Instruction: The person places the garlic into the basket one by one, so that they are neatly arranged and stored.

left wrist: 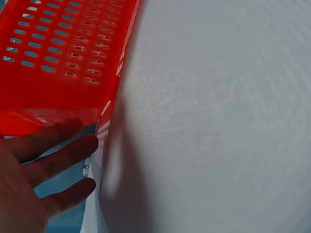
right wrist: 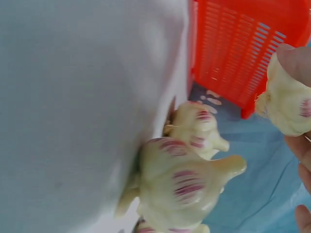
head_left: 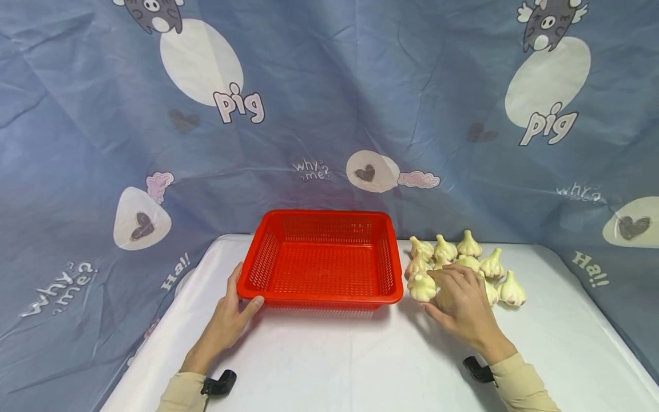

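A red plastic basket (head_left: 324,298) with slotted walls stands on the white table. My left hand (head_left: 231,315) is at its front left corner, thumb by the front rim and fingers along the left side. In the left wrist view those fingers (left wrist: 63,155) are spread and nearly straight beside the red wall. My right hand (head_left: 463,303) holds a garlic bulb (head_left: 423,287) just off the basket's right front corner. Right wrist view: this bulb (right wrist: 286,99) sits between thumb and fingers, raised over the others. Beneath and behind the hand lie several more garlic bulbs (head_left: 468,246).
The white table (head_left: 329,366) is bounded at the back and sides by a blue printed cloth (head_left: 309,103). Bulbs at the right, such as one garlic bulb (head_left: 511,290), lie close together beside the basket. Black bands circle both wrists.
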The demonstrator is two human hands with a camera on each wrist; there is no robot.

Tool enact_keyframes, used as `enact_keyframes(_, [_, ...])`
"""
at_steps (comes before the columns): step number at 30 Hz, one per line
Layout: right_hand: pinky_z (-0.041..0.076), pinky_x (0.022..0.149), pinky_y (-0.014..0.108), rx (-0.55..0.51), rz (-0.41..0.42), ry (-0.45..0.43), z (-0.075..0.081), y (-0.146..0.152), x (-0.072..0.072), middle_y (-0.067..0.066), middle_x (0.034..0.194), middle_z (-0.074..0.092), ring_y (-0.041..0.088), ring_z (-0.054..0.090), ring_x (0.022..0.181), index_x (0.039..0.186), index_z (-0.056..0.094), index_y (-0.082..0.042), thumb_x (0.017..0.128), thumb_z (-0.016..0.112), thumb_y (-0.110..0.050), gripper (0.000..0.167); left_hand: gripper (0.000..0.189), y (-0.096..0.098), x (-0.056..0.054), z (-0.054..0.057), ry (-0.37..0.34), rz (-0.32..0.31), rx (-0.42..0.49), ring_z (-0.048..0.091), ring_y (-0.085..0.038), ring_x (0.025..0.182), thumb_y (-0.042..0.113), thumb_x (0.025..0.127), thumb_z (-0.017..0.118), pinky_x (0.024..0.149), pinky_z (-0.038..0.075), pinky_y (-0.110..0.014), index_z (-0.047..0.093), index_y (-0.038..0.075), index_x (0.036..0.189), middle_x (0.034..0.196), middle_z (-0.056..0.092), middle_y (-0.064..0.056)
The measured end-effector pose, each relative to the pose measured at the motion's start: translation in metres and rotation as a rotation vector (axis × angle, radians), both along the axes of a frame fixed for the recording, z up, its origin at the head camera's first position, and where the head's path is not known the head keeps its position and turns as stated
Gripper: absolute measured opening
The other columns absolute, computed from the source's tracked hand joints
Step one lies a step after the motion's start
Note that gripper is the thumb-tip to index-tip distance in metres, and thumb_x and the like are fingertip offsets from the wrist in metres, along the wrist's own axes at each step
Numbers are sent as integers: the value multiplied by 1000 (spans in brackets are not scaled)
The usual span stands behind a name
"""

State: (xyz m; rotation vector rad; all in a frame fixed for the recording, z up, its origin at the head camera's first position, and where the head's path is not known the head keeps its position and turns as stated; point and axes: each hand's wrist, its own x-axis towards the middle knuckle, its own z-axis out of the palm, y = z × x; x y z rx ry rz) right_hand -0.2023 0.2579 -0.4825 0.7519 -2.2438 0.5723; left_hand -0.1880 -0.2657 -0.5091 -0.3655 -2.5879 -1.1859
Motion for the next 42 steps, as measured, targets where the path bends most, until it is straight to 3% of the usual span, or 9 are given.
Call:
enact_keyframes(9, [37, 86, 53, -119, -6, 165, 21, -15, -13, 17, 103, 77, 41, 60, 104, 113, 78, -4, 81, 76, -56, 61, 94, -2, 0, 1, -5, 3, 2, 55, -40, 143, 26, 101, 71, 115, 38, -62, 9, 14, 171, 157, 55, -22])
enact_keyframes(14, [35, 87, 54, -151, 0, 182, 34, -24, -20, 14, 98, 79, 39, 61, 103, 111, 80, -7, 70, 79, -48, 57, 93, -3, 0, 1, -2, 3, 6, 56, -39, 142, 26, 102, 71, 115, 40, -56, 10, 14, 171, 155, 56, -22])
enact_keyframes(22, [38, 91, 56, -176, 32, 122, 52, -37, -34, 14, 97, 79, 38, 60, 103, 110, 81, -7, 62, 89, -37, 57, 95, -6, 1, -1, -8, 4, 8, 57, -43, 140, 27, 101, 71, 114, 39, -68, 9, 15, 171, 155, 55, -24])
enact_keyframes(32, [44, 82, 38, -239, 111, 15, 64, -63, -55, 8, 93, 78, 26, 60, 98, 114, 82, -9, 60, 96, -25, 58, 94, -7, 2, -2, -14, 14, 5, 57, -41, 140, 28, 102, 70, 114, 39, -65, 8, 18, 172, 157, 54, -25])
enact_keyframes(38, [47, 66, 39, -223, 123, 0, 70, -84, -70, 7, 90, 77, 25, 61, 96, 113, 82, -10, 60, 99, -26, 58, 94, -5, 1, -1, -6, 12, 3, 57, -40, 141, 28, 101, 70, 113, 40, -63, 9, 16, 171, 156, 55, -23])
enact_keyframes(42, [48, 69, 43, -210, 138, -22, 75, -95, -78, 8, 93, 78, 28, 62, 98, 112, 82, -8, 60, 100, -26, 58, 94, -2, 0, -1, 1, 10, 7, 56, -40, 142, 28, 101, 71, 114, 39, -63, 10, 13, 171, 157, 54, -23])
